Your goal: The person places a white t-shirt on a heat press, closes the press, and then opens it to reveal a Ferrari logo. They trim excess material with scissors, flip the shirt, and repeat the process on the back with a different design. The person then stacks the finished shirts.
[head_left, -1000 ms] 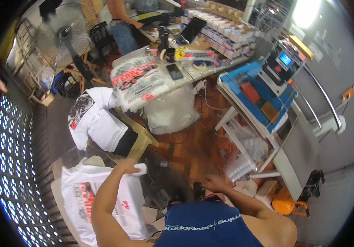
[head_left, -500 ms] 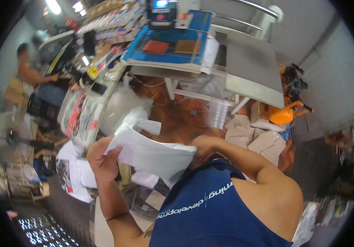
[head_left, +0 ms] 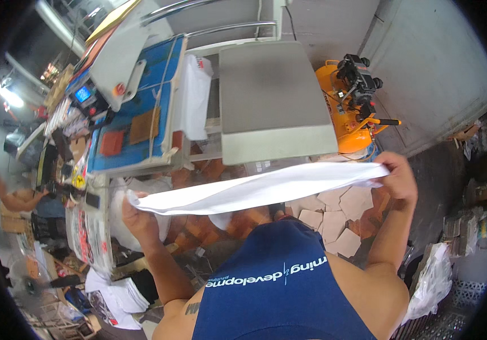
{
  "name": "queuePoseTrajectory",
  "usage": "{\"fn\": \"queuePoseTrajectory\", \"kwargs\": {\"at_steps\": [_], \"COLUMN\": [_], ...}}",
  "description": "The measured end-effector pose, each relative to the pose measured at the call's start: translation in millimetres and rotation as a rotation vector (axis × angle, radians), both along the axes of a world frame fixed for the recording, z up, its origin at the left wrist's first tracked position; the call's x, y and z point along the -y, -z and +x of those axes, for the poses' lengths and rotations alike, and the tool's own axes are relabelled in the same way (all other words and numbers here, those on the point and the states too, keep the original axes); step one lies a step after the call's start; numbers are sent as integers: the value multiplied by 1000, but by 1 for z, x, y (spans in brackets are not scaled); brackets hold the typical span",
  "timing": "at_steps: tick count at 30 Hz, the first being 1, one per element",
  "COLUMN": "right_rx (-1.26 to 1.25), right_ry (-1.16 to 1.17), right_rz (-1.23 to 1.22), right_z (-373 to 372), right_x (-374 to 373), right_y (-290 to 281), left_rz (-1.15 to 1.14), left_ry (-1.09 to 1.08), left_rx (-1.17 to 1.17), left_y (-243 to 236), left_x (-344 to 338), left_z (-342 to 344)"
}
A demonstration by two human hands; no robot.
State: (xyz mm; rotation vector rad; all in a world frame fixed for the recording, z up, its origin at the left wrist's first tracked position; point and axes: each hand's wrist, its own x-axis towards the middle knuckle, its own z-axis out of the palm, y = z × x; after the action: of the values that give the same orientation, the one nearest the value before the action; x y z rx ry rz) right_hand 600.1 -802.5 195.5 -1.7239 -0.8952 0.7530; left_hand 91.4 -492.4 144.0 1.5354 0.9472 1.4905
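Note:
A white T-shirt (head_left: 255, 187), bunched lengthwise into a long band, is stretched between my two hands in front of my body. My left hand (head_left: 140, 218) is closed on its left end, thumb on top. The other end is gripped by my right hand (head_left: 397, 177), raised a little higher. Just beyond the shirt lies the flat grey plate (head_left: 274, 90) of a press table; the shirt hangs in the air on the near side of its front edge, apart from it.
A blue-topped press bed (head_left: 161, 73) with two small brown pads stands left of the plate. An orange air compressor (head_left: 352, 139) sits to the right. Cardboard pieces (head_left: 337, 221) cover part of the floor. Printed white shirts (head_left: 116, 300) are piled at lower left; another person (head_left: 19, 198) works far left.
My right hand has swung out to the right, and the shirt has gone from gathered to stretched wide. The view has turned right, bringing the grey plate in front of me.

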Motion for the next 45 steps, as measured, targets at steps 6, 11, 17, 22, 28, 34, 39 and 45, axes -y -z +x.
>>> {"fn": "queuePoseTrajectory", "kwargs": {"at_steps": [6, 11, 17, 22, 28, 34, 39, 45], "right_rx": [287, 675, 1150, 778, 936, 933, 1027, 1079], "right_ry": [78, 190, 13, -91, 7, 115, 8, -95], "right_rz": [390, 105, 380, 122, 220, 155, -203, -240], "right_z": [133, 204, 165, 59, 30, 100, 163, 232], "right_x": [-73, -295, -313, -225, -228, -311, -396, -465], "right_y": [-83, -117, 41, 154, 175, 176, 161, 172], "left_rz": [19, 471, 955, 773, 588, 362, 65, 485], "left_ry": [-66, -502, 181, 4, -437, 253, 88, 242], "left_rx": [186, -771, -740, -906, -847, -697, -1045, -1129], "left_y": [-73, -117, -42, -24, -95, 16, 86, 116], "left_x": [-109, -245, -150, -99, -157, -211, -303, -361], "left_z": [116, 279, 304, 201, 120, 267, 356, 426]}}
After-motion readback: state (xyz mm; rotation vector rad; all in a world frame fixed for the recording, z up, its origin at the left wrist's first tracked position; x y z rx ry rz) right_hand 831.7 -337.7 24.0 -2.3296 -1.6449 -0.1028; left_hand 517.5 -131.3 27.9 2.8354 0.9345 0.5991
